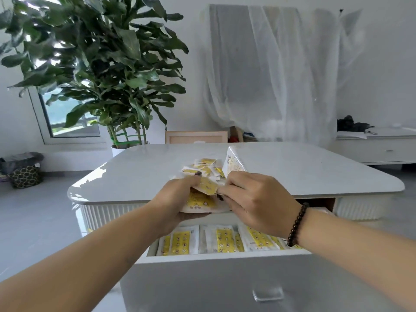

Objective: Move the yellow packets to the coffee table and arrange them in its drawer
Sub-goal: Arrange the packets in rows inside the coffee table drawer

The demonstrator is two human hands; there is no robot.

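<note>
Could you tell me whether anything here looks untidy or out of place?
Yes: loose yellow packets lie scattered at mixed angles on the coffee table beside a white box, unlike the neat row standing in the open drawer.

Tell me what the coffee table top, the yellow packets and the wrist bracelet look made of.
Coffee table top: glossy white stone or glass, going by the window glare; which one is unclear.
Yellow packets in the drawer: thin printed plastic or foil-paper film, slightly shiny and crinkled.
Bracelet: dark round beads, polished wood or stone.
</note>
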